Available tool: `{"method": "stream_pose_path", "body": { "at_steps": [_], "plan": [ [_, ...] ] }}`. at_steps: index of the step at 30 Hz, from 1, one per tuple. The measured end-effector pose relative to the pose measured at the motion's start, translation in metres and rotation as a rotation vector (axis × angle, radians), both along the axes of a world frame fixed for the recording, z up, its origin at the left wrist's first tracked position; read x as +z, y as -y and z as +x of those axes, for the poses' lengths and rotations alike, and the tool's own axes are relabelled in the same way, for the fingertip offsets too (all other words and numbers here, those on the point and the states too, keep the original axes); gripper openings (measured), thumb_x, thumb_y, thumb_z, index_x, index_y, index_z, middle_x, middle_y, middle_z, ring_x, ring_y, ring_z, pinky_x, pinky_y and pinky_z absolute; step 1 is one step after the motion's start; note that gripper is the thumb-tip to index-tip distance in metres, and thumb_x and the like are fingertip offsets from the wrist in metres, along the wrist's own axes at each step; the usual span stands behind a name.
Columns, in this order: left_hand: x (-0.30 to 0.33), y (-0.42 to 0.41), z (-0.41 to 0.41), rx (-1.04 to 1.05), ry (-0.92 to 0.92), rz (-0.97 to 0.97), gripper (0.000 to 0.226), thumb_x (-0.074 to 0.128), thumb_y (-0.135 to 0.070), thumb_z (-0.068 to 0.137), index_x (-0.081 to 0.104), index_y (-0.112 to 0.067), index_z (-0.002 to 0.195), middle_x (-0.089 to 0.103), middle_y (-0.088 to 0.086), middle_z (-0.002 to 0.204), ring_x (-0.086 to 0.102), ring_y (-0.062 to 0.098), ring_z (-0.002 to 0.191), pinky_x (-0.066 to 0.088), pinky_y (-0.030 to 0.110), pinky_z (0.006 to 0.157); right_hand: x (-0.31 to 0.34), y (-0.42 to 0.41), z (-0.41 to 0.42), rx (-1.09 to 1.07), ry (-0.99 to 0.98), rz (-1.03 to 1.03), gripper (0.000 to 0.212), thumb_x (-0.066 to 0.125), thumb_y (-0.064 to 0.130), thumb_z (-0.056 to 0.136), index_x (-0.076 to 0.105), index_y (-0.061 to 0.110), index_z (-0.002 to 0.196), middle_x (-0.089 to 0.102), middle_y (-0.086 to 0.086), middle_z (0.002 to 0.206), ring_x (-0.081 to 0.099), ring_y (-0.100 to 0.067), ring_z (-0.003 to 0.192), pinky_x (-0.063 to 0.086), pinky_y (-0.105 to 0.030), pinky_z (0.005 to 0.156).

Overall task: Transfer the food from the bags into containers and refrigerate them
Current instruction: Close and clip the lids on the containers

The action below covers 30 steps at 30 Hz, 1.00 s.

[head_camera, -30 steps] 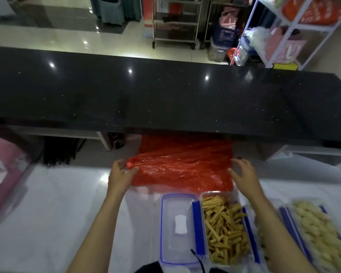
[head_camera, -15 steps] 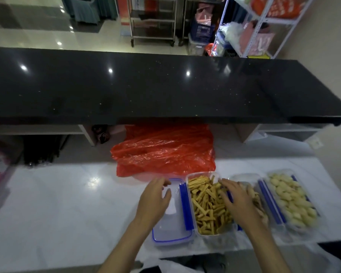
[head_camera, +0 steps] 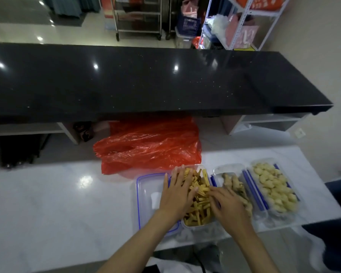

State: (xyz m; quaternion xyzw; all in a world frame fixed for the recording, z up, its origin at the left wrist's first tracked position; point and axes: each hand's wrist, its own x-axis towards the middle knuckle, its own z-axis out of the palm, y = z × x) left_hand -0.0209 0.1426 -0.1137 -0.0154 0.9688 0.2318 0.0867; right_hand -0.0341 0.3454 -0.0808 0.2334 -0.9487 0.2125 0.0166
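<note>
A clear container (head_camera: 198, 168) full of yellow food sticks (head_camera: 201, 196) stands on the white counter (head_camera: 67, 203). My left hand (head_camera: 177, 192) lies flat on the sticks at the container's left side, fingers straight. My right hand (head_camera: 226, 203) touches the sticks from the right with fingers bent. A clear lid with blue trim (head_camera: 146, 196) lies left of the container, partly under my left arm. Right of it stand a container of ginger-like pieces (head_camera: 234, 184) and one of pale round pieces (head_camera: 274, 188). A flattened red plastic bag (head_camera: 148, 146) lies behind them.
A long black counter (head_camera: 146, 79) runs above the white surface and overhangs its far side. White wire shelving (head_camera: 242, 22) and a metal cart (head_camera: 138, 16) stand beyond it. A wall bounds the right side.
Both hands left the red bag and came back to the stick container. The left hand moved from the lid onto the sticks; the right hand shifted onto the sticks from the right.
</note>
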Motion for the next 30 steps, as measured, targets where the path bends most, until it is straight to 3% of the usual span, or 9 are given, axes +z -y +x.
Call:
{"method": "stream_pose_path", "body": {
  "at_steps": [5,10,16,20,26,30],
  "plan": [
    [0.001,-0.007,-0.005,-0.012,-0.062,0.053,0.061,0.018,-0.051,0.109,-0.013,-0.042,0.162,-0.023,-0.009,0.170,-0.031,0.017,0.155,-0.011,0.055,0.127,0.008,-0.010,0.004,0.093,0.069,-0.066,0.024,0.069,0.019,0.093,0.073,0.025,0.116,0.074,0.013,0.103,0.065,0.003,0.091,0.059,-0.022,0.082],
    [0.000,-0.016,0.011,-0.048,-0.068,0.036,0.061,0.024,-0.051,0.106,-0.001,-0.052,0.161,-0.026,-0.011,0.170,-0.035,0.018,0.153,-0.018,0.056,0.122,0.010,-0.016,0.001,0.099,0.045,-0.106,0.024,0.076,0.015,0.089,0.076,0.023,0.111,0.075,0.014,0.098,0.060,0.010,0.088,0.050,-0.011,0.084],
    [-0.006,-0.026,0.004,0.049,-0.101,-0.093,0.069,0.017,-0.071,0.104,-0.012,-0.045,0.162,-0.022,-0.007,0.172,-0.025,0.018,0.157,-0.014,0.057,0.125,0.006,-0.028,-0.008,0.065,0.044,-0.124,0.022,0.072,0.023,0.092,0.073,0.026,0.113,0.072,0.016,0.102,0.059,0.008,0.095,0.051,-0.016,0.089],
    [-0.004,-0.027,-0.005,0.056,-0.098,-0.098,0.077,0.024,-0.074,0.101,-0.009,-0.042,0.163,-0.018,-0.010,0.172,-0.019,0.017,0.159,-0.014,0.051,0.126,0.013,-0.028,-0.011,0.029,0.075,-0.163,0.023,0.073,0.015,0.090,0.074,0.024,0.111,0.070,0.016,0.100,0.059,0.008,0.093,0.042,-0.007,0.086],
    [-0.005,-0.028,0.006,0.028,-0.034,-0.115,0.083,0.022,-0.081,0.096,-0.016,-0.044,0.161,-0.026,-0.011,0.170,-0.026,0.019,0.157,-0.006,0.062,0.126,0.016,-0.026,-0.017,0.066,0.089,-0.133,0.021,0.072,0.019,0.092,0.073,0.026,0.111,0.071,0.016,0.099,0.059,0.008,0.091,0.043,-0.008,0.085],
    [0.001,-0.022,0.014,-0.015,-0.055,-0.018,0.077,0.024,-0.076,0.101,-0.016,-0.047,0.160,-0.027,-0.014,0.169,-0.031,0.013,0.154,-0.009,0.057,0.127,0.013,-0.020,-0.012,0.105,0.120,-0.082,0.019,0.067,0.026,0.095,0.071,0.031,0.113,0.071,0.019,0.097,0.061,0.008,0.083,0.053,-0.013,0.077]
  ]
}}
